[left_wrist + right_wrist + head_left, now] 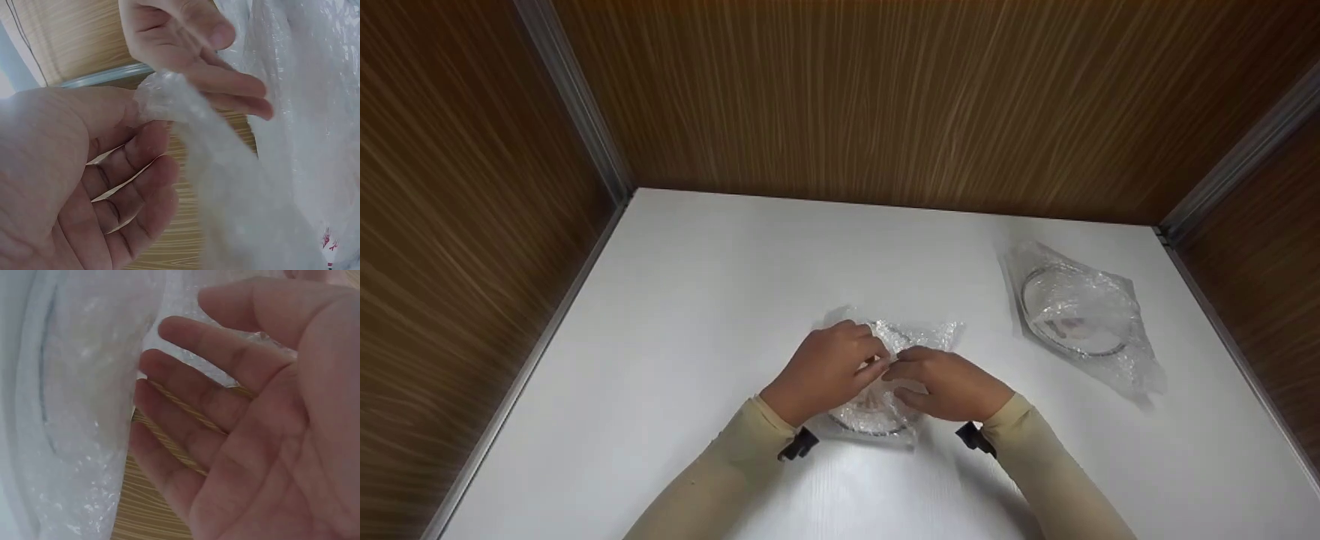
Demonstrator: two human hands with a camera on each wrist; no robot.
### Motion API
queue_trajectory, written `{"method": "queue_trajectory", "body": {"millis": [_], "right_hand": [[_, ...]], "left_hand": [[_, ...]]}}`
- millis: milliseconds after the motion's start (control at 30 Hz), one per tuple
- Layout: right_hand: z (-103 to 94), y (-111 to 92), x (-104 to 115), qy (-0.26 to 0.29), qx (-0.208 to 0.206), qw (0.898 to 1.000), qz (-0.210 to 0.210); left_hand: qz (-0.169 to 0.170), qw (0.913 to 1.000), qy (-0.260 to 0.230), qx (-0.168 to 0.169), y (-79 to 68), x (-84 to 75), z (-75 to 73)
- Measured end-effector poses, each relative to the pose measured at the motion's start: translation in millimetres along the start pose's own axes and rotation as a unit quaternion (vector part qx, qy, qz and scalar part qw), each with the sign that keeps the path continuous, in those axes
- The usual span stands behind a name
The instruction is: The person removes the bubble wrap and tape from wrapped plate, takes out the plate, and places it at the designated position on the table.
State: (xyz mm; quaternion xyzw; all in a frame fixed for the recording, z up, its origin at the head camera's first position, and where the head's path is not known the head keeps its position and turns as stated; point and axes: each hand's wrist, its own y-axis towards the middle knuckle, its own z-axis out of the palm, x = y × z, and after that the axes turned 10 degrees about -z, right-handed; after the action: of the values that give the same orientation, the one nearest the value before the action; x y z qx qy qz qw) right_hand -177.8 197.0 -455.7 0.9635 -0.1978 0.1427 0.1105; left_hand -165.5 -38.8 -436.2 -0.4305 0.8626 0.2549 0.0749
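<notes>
- Pinching now, the left hand (836, 367) has a flap (225, 163) of the bubble-wrapped pack (885, 418) between thumb and forefinger, the other fingers curled loosely beside it, gripping nothing that shows.
- And the right hand (949, 382) faces it from the right: fingers long and slightly parted, thumb standing off from the forefinger, nothing pinched there! Whether those fingertips touch the pack, I cannot tell.
- Where's the pack? On the table (720, 300), right under both hands, showing past the fingers on the far side and between the wrists on the near side.
- Now the relation that counts: the flap sits in the left hand's pinch, just beside the right hand's fingers, with the bulk of the pack below. Left is the nearer hand; right is the free one and, by the look of it, has very little way to go to reach the flap.
- Long axis? The disc (868, 405) inside is round, so none there. The flap is longer than wide, running from the pinch down and rightward in the left wrist view.
- Well apart, toward the table's far right corner, lies a second pack (1080, 311), neither hand touching it.
</notes>
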Motion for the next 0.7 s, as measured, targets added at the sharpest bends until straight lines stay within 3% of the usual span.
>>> {"method": "queue_trajectory", "body": {"millis": [133,233,500,700], "right_hand": [[5.2,1.7,-1.7,0.002,0.033,0.999,-0.014],[7.3,2.2,-2.4,0.013,0.04,0.999,0.004],[8.4,2.6,2.2,0.015,0.031,0.998,0.048],[11.2,3.6,1.7,-0.015,0.027,0.999,0.038]], "left_hand": [[0.004,1.0,0.006,0.004,-0.5,-0.7,1.0],[0.006,0.9998,0.007,0.015,-1.3,-1.6,1.9],[-0.002,0.9992,-0.01,0.038,-2.2,-5.6,5.1],[-0.001,0.9989,-0.008,0.046,-2.6,-7.7,8.5]]}}
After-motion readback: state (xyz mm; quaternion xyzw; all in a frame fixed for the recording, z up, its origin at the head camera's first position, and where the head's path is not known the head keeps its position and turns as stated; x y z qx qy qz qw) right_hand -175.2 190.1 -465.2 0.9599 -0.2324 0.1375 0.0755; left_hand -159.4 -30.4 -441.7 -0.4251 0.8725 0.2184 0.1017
